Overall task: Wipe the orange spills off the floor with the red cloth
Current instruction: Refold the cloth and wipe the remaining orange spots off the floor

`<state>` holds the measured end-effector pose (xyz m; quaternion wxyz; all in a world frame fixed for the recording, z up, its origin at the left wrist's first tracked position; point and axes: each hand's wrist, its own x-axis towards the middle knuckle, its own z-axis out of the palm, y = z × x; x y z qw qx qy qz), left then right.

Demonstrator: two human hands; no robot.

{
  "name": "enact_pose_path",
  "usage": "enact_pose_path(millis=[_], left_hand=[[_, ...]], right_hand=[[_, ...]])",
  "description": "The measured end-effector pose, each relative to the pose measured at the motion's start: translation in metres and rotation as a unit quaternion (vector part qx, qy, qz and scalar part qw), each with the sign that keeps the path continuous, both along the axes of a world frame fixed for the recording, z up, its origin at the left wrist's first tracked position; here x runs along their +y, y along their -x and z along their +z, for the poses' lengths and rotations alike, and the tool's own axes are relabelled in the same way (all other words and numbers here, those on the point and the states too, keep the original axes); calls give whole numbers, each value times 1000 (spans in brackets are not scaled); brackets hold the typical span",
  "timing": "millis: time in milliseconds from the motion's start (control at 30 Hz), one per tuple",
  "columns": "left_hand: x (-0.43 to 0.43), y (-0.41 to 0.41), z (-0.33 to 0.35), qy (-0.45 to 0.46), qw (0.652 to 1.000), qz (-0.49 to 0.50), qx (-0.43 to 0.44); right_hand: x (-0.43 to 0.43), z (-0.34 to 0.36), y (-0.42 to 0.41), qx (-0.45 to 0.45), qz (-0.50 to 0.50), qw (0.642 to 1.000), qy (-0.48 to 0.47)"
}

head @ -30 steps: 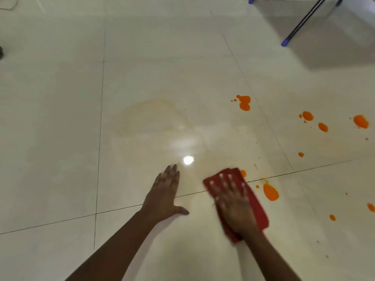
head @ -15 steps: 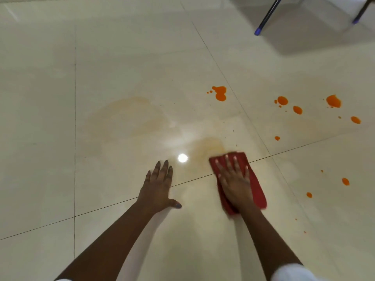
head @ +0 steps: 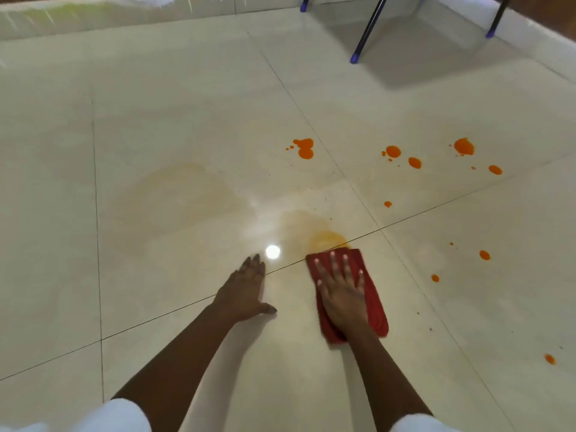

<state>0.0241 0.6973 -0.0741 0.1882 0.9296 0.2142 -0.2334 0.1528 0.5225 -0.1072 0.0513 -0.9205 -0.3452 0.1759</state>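
At the bottom edge, 2 white sleeves (head: 121, 414) frame the bare forearms reaching out over the glossy cream tiled floor (head: 187, 104). The left hand (head: 244, 291) lies palm-down on the tile, fingers (head: 254, 265) stretched forward and close together, thumb out to the side, holding nothing. Just beside it, the right hand (head: 341, 294) presses flat on the folded red cloth (head: 372, 294), fingers (head: 333, 266) spread wide across the fabric rather than gripping it. The cloth lies along the floor with its far end at a dark grout line (head: 405, 218). Touching that far end is a pale orange smear (head: 325, 240), and a fainter, wider tan film (head: 177, 194) spreads to the left. To the right of the cloth, small orange drops (head: 484, 254) are scattered well apart. Farther off, a row of bright orange blobs (head: 305, 148) runs across the tiles. At the far edge stand thin dark chair legs with blue tips (head: 355, 57).
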Motion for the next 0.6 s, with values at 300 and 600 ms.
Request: enact_pose_path(millis=[300, 600], left_hand=[[-35, -17, 4, -26, 999, -14, 40], [-29, -43, -28, -43, 997, -58, -19]], right_hand=[[-62, 10, 10, 24, 18, 999, 37], [23, 3, -33, 14, -6, 1000, -7]])
